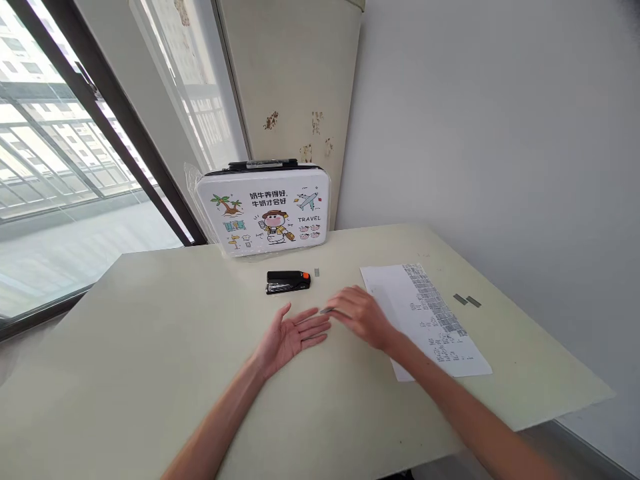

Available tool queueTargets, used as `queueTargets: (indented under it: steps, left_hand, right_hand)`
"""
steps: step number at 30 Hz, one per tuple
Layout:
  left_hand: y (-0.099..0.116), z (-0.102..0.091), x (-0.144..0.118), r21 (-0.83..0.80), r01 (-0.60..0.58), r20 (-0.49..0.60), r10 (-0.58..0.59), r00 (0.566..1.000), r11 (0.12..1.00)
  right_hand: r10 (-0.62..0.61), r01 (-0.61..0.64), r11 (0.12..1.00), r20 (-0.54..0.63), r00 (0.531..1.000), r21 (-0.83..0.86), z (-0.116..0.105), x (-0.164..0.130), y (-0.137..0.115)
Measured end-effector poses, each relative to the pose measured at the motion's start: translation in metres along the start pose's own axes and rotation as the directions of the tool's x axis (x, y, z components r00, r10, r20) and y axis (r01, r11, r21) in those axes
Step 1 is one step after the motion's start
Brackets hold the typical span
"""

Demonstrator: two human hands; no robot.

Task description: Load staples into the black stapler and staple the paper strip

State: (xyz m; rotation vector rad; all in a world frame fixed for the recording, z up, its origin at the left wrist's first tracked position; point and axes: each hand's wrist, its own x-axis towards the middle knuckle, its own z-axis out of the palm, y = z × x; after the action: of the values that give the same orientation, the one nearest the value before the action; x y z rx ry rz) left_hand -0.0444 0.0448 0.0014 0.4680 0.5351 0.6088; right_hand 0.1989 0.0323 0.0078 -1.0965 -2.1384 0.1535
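While the right hand [361,317] pinches a strip of staples [327,310] at its fingertips, the left hand [293,335] lies open, palm up, just beside it. Beyond the grip, the stapler [288,281] lies closed and untouched, apparently not yet loaded.

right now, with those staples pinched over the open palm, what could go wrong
The right hand pinches a thin strip of staples over the open left hand; it could break or slip onto the table. Loose staple strips near the far edge might get knocked off. The paper under the right wrist could shift.
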Motion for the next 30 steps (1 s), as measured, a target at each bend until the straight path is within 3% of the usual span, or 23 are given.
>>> queueTargets:
  steps: [3,7,10,13,17,22,27,30]
  left_hand:
    - [0.003,-0.001,0.001,-0.008,-0.054,-0.054,0.053,0.997,0.999]
    - [0.005,-0.001,0.002,0.010,-0.068,-0.085,0.068,0.994,0.998]
    - [0.005,-0.001,0.003,0.032,-0.074,-0.110,0.077,0.991,0.997]
    - [0.005,-0.002,0.005,0.076,-0.075,-0.117,0.084,0.990,0.994]
    - [0.004,-0.003,0.005,0.226,-0.099,-0.130,0.131,0.983,0.969]
    - [0.006,-0.001,-0.002,0.455,-0.161,-0.148,0.253,0.956,0.876]
    - [0.024,-0.009,-0.017,0.744,-0.177,-0.188,0.456,0.870,0.644]
    - [0.039,-0.019,-0.027,0.858,-0.130,-0.187,0.540,0.821,0.496]
  right_hand:
    - [0.226,-0.240,0.968,-0.160,0.961,-0.073,-0.046,-0.040,0.035]
    - [0.446,-0.518,0.838,-0.333,0.831,-0.171,-0.102,-0.114,0.085]
    - [0.579,-0.722,0.620,-0.442,0.685,-0.307,-0.123,-0.170,0.113]
    - [0.600,-0.775,0.520,-0.493,0.630,-0.359,-0.126,-0.209,0.128]
    - [0.578,-0.765,0.530,-0.503,0.642,-0.367,-0.123,-0.224,0.130]
    - [0.534,-0.707,0.641,-0.488,0.691,-0.300,-0.112,-0.197,0.107]
    - [0.532,-0.530,0.846,-0.144,0.834,0.055,-0.071,-0.139,0.041]
    - [0.445,-0.457,0.841,0.109,0.889,0.289,-0.039,-0.099,-0.001]
